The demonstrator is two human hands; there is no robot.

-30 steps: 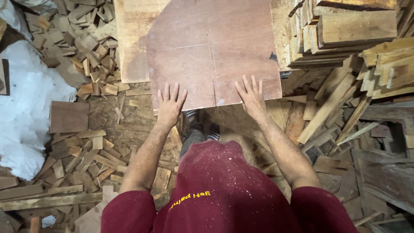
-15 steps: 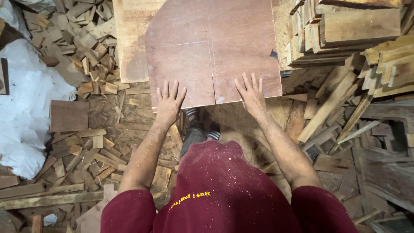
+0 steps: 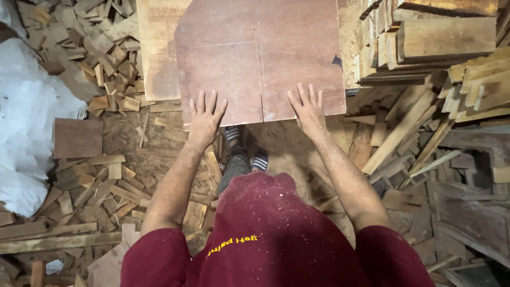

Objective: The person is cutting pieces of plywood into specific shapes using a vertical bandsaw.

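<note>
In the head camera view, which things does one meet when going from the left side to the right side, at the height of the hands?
White sheet → small brown square board → left hand → large reddish plywood panel → right hand → leaning wooden slats → stacked planks.
</note>
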